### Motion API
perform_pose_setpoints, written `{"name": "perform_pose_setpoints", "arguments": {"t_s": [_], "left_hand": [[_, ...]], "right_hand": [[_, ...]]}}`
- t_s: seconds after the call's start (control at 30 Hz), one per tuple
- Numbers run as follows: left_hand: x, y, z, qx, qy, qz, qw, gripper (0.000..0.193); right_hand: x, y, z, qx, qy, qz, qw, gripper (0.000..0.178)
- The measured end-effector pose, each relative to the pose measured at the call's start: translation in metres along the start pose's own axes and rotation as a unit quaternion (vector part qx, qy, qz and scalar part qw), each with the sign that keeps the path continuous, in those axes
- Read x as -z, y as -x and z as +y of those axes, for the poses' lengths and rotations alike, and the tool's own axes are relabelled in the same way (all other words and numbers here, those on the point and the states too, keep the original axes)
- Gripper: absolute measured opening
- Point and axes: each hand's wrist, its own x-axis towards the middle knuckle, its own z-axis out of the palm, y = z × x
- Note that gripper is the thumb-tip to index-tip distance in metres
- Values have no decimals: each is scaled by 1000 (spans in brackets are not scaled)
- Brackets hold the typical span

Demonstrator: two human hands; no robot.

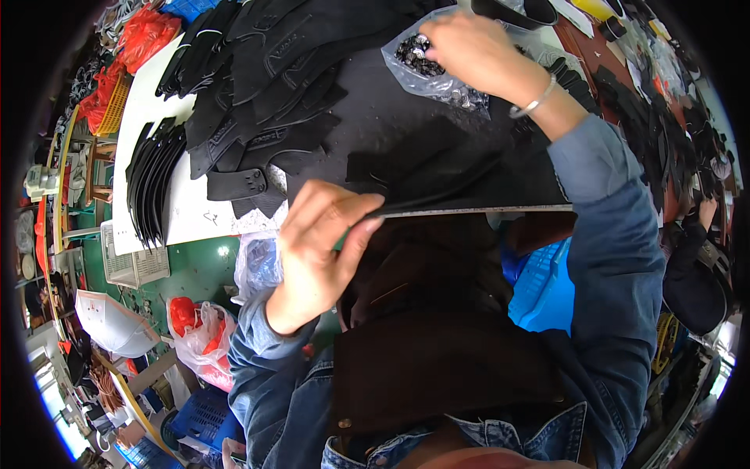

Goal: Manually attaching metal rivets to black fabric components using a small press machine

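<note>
My left hand (316, 246) is at the table's near edge, its thumb and forefinger pinched on the end of a black fabric piece (437, 173). That piece lies along the edge on a larger black sheet. My right hand (476, 53) reaches into the mouth of a clear plastic bag (398, 74) at the far side. Its bent fingertips touch or hover over small shiny dark metal pieces (418, 59) in the bag; whether they hold one is hidden.
Overlapping black cut pieces (269, 94) cover the table's left, beside a row of thin black strips (156, 180). A blue plastic basket (547, 285) sits below the edge. White crate (134, 262) and bags (201, 336) stand on the floor at left.
</note>
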Motion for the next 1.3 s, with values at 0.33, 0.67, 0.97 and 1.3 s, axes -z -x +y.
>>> {"name": "perform_pose_setpoints", "arguments": {"t_s": [0.33, 0.67, 0.97, 1.3], "left_hand": [[-3, 4, -1, -31, -15, -5, 999, 28], [-6, -4, 5, -95, 2, 69, 993, 29], [-11, -3, 12, -155, -1, 102, 983, 32], [-6, -3, 26, -17, 49, 79, 996, 25]], "right_hand": [[-10, -6, 10, 51, -49, 119, 990, 5], [71, 38, -72, -35, -568, -99, 816, 14], [68, 59, -102, 0, -629, -56, 775, 15], [68, 74, -111, 50, -584, 96, 805, 13]]}}
